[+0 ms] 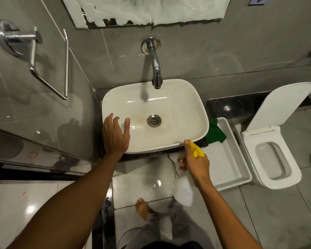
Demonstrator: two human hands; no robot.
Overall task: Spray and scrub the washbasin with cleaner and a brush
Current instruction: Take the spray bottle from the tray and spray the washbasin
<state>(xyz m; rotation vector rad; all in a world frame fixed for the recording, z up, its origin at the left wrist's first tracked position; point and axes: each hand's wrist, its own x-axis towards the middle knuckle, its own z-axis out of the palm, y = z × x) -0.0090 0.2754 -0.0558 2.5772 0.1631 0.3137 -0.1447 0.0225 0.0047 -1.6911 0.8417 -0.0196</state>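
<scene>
Dark counter (228, 106) — white washbasin (187, 105) on it, white tray (241, 169) beside

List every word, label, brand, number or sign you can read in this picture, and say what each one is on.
No text can be read anywhere.
Small blue-grey sign high on the tiled wall: cut by the frame edge, shows only a dark blurred mark.
White spray bottle with yellow nozzle in the right hand: no label visible.
White ceramic washbasin, chrome tap and white toilet: no brand mark visible.
</scene>
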